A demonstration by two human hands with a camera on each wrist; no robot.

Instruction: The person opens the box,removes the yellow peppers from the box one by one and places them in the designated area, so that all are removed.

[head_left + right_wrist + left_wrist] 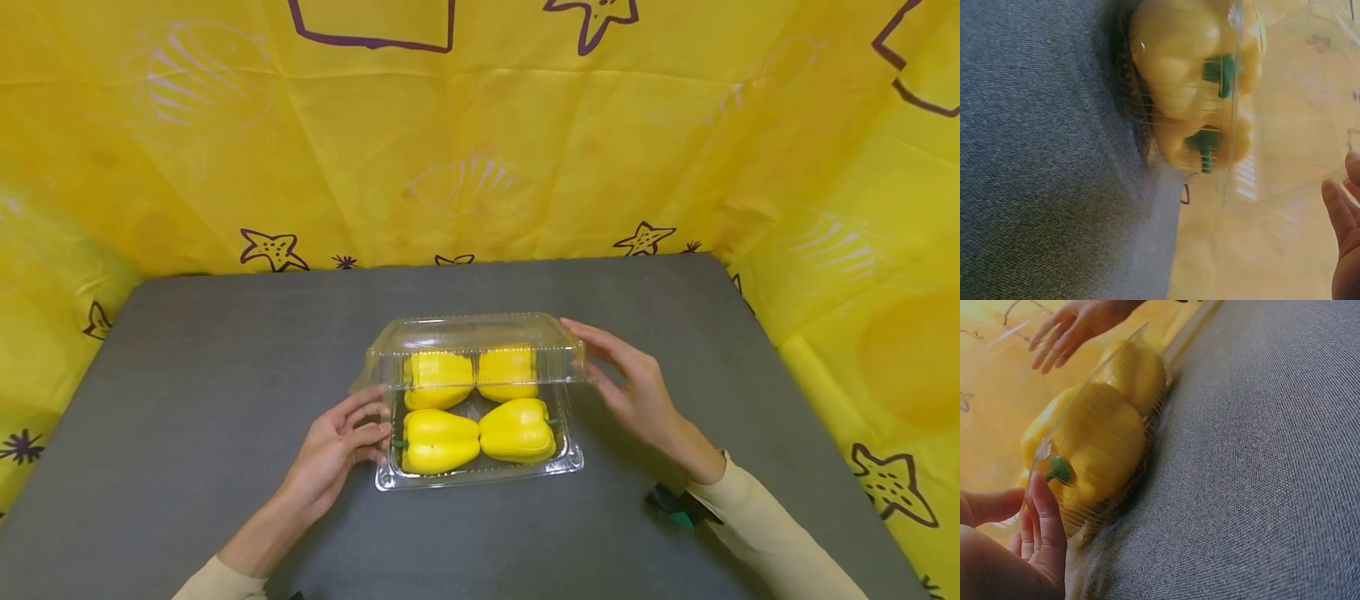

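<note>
A clear plastic clamshell container (480, 482) stands on the table with its lid (480, 333) tilted up at the back. Several yellow bell peppers (438, 442) with green stems lie inside, the back ones seen through the lid. At the left side, my left hand (322, 454) pinches the container's rim between thumb and fingers; the left wrist view shows a green stem (1060, 469) just beyond the fingertips. My right hand (637, 383) holds the lid's right edge by thumb and fingertips. Only part of that hand (1344, 219) enters the right wrist view.
A grey cloth-covered table (225, 375) lies under the container. Yellow fabric (480, 125) printed with starfish and fish hangs behind it and along both sides. Beneath the right forearm, a dark object with a green patch (678, 508) shows.
</note>
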